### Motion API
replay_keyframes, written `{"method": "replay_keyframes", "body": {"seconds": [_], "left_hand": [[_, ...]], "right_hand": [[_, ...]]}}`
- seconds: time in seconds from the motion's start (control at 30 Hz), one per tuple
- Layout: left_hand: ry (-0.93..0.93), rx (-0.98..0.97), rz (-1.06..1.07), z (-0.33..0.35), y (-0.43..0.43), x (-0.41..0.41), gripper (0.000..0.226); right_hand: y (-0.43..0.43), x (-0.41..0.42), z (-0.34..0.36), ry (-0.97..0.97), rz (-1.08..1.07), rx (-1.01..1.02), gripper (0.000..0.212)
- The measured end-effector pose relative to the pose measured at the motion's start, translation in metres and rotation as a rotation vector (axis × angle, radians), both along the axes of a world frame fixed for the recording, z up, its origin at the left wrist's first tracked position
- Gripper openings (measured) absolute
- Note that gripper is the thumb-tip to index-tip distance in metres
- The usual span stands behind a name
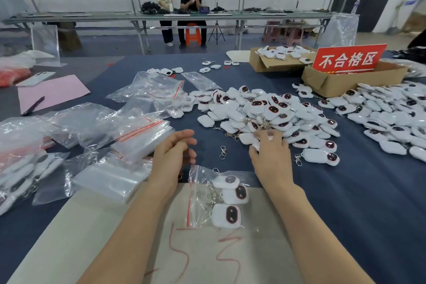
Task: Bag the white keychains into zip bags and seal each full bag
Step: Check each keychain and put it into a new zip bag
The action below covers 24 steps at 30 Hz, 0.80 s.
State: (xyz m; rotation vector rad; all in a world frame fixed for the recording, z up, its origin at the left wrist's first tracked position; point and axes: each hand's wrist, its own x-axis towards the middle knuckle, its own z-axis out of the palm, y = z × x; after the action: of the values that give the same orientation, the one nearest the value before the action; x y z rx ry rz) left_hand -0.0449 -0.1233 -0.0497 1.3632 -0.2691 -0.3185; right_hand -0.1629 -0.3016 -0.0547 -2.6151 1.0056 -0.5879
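A clear zip bag (202, 200) with a red seal strip lies on a beige sheet in front of me, holding three white keychains (227, 214). My left hand (173, 157) pinches the bag's upper left corner at its mouth. My right hand (269, 152) rests palm down on the near edge of a large heap of white keychains (265, 113), fingers curled over one keychain there. A single white keychain (321, 157) lies just right of that hand. A loose metal clasp (223, 152) lies between my hands.
Stacks of empty zip bags (138, 138) and filled bags (20, 175) lie at the left. Another heap of keychains (391, 117) spreads at the right. Cardboard boxes (327, 83) with a red sign (349, 60) stand at the back right. A pink sheet (53, 92) with a pen lies far left. Two people work at a far table.
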Motion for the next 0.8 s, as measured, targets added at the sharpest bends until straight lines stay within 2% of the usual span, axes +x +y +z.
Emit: {"method": "replay_keyframes", "body": {"seconds": [0.13, 0.23, 0.33, 0.43, 0.6, 0.8], "left_hand": [[-0.062, 0.018, -0.043, -0.008, 0.000, 0.002, 0.054], [-0.119, 0.058, -0.072, -0.007, -0.001, -0.002, 0.054], [-0.243, 0.112, -0.107, -0.004, -0.001, -0.010, 0.036], [-0.404, 0.198, -0.155, -0.004, -0.003, -0.020, 0.015], [-0.516, 0.280, -0.196, -0.002, -0.005, -0.021, 0.014], [-0.397, 0.225, -0.182, -0.005, -0.006, -0.018, 0.007]], "right_hand": [[-0.001, 0.000, -0.003, -0.263, 0.117, 0.128, 0.032], [0.000, 0.003, -0.001, -0.442, 0.222, 0.380, 0.020], [0.003, 0.010, 0.002, -0.545, 0.307, 0.681, 0.022], [0.010, 0.019, 0.006, -0.642, 0.410, 0.853, 0.021], [0.020, 0.026, 0.006, -0.650, 0.509, 0.865, 0.014], [0.024, 0.025, 0.000, -0.581, 0.608, 0.971, 0.023]]}}
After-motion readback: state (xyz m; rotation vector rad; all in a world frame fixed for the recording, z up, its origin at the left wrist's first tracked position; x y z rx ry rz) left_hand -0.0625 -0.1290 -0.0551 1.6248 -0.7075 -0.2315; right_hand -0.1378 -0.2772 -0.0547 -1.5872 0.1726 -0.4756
